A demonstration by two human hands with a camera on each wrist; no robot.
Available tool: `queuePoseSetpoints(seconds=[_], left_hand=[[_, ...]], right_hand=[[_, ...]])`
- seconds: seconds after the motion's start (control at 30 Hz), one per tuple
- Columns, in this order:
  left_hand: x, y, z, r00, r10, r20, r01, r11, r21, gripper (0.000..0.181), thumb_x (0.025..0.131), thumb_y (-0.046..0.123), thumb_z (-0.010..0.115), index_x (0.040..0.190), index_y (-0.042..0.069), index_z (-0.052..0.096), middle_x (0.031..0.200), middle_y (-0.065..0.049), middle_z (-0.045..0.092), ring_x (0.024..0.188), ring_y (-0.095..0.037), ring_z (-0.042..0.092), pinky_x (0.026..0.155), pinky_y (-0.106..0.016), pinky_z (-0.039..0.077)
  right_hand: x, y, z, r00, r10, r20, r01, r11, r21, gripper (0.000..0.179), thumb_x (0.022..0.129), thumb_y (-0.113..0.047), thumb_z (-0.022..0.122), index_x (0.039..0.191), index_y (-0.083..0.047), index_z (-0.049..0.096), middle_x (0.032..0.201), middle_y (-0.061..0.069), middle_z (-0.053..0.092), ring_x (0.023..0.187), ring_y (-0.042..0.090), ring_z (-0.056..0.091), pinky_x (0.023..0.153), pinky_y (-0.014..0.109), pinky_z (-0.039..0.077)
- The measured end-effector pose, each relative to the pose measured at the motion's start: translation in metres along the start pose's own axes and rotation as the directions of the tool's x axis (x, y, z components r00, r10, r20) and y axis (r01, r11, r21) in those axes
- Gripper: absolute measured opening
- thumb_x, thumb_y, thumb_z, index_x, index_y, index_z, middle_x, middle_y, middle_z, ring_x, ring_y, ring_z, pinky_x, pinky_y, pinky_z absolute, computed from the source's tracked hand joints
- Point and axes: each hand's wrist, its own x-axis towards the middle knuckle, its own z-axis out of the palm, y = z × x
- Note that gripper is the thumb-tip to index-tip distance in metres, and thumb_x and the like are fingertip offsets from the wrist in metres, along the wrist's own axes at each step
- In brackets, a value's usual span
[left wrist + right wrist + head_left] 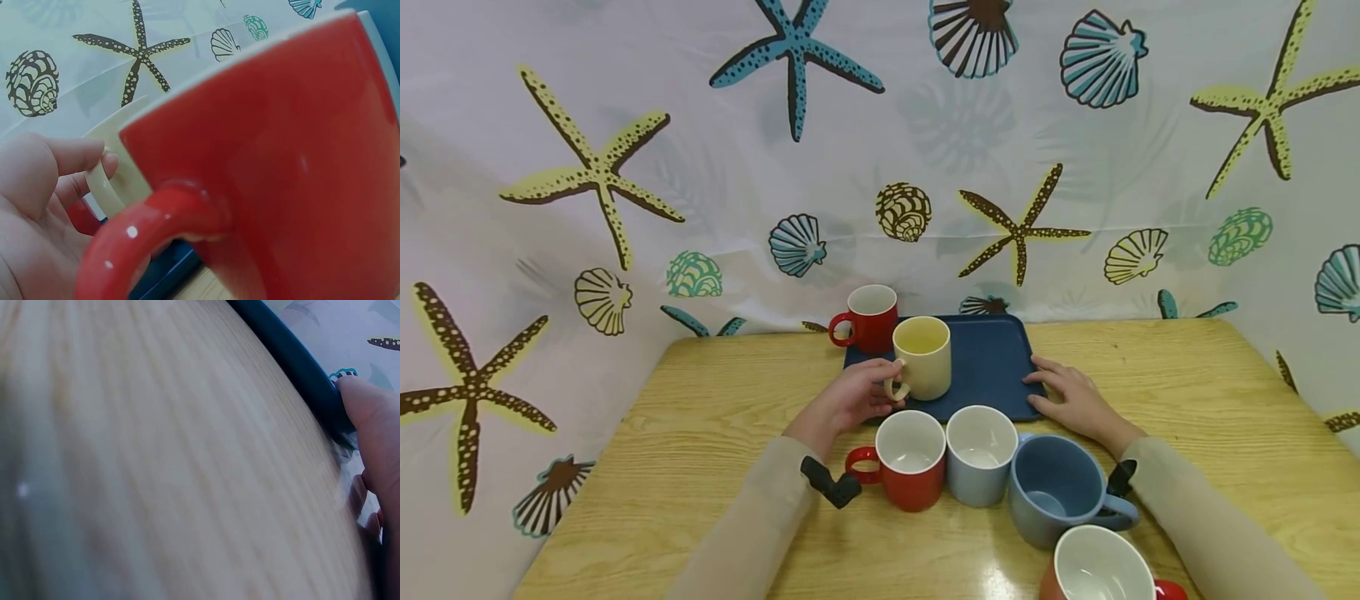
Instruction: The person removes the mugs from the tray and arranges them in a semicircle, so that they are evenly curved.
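Note:
My left hand [857, 395] pinches the handle of a cream mug [931, 375], which is upright on the dark blue tray [988, 354]. In the left wrist view, thumb and fingers meet at the cream handle [107, 187], while a nearer red mug [281, 150] covers most of the cream one. A red mug with a white inside [874, 327] occupies the tray's back left corner, its handle pointing left. At the tray's right edge, my right hand [1075, 402] rests with spread fingers touching the rim. The right wrist view shows the thumb [369, 412] against that rim.
In front of the tray, a red mug [913, 479], a pale blue mug [977, 479] and a blue mug [1037, 521] stand in a close row. Nearer still is a red-orange mug [1056, 583], cut off by the frame. Behind the wooden table [700, 400] hangs a shell-patterned cloth [850, 167].

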Motion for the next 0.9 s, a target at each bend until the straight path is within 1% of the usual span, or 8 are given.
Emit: queuePoseSetpoints(seconds=[0.17,0.37,0.57,0.73,0.9], left_hand=[[-0.003,0.0,-0.006,1.0,0.02,-0.003,-0.02,1.0,-0.001,0.026,0.094,0.032,0.054,0.102,0.007,0.052,0.105,-0.019,0.055,0.088,-0.029,0.06,0.073,-0.029,0.047],[-0.009,0.001,-0.013,0.999,0.015,-0.028,-0.015,1.0,0.006,0.028,0.094,0.034,0.054,0.107,0.009,0.051,0.109,-0.017,0.053,0.094,-0.032,0.059,0.077,-0.03,0.047],[-0.016,0.001,-0.021,0.999,0.019,-0.05,-0.02,1.0,-0.008,0.026,0.094,0.034,0.053,0.103,0.01,0.05,0.108,-0.015,0.05,0.093,-0.032,0.059,0.077,-0.03,0.047],[-0.024,0.001,-0.028,0.997,0.033,-0.063,-0.033,0.999,-0.009,0.026,0.095,0.034,0.053,0.099,0.009,0.05,0.103,-0.016,0.052,0.089,-0.03,0.06,0.074,-0.029,0.047],[-0.033,0.001,-0.036,0.997,0.036,-0.07,-0.036,0.999,-0.004,0.027,0.094,0.035,0.054,0.099,0.009,0.049,0.104,-0.016,0.051,0.093,-0.031,0.06,0.075,-0.029,0.048]], right_hand=[[0.0,0.0,0.0,1.0,-0.001,-0.003,0.001,1.0,0.001,0.034,0.09,-0.03,0.061,0.12,-0.014,0.061,0.147,0.012,0.032,0.13,0.037,0.029,0.103,0.059,0.012],[0.001,0.0,0.0,1.0,-0.001,-0.004,0.001,1.0,-0.001,0.034,0.089,-0.029,0.061,0.119,-0.014,0.061,0.146,0.013,0.033,0.129,0.037,0.03,0.103,0.059,0.013],[0.0,-0.001,0.0,1.0,0.004,-0.003,-0.004,1.0,-0.007,0.033,0.089,-0.029,0.061,0.119,-0.014,0.061,0.146,0.013,0.033,0.129,0.036,0.03,0.103,0.059,0.013],[0.0,-0.002,0.0,1.0,0.008,-0.001,-0.008,1.0,-0.003,0.034,0.089,-0.03,0.061,0.119,-0.014,0.061,0.147,0.012,0.033,0.13,0.036,0.03,0.103,0.058,0.013],[0.001,0.0,0.0,1.0,0.008,0.0,-0.008,1.0,-0.006,0.034,0.09,-0.032,0.061,0.119,-0.015,0.061,0.147,0.012,0.032,0.13,0.036,0.03,0.103,0.059,0.013]])
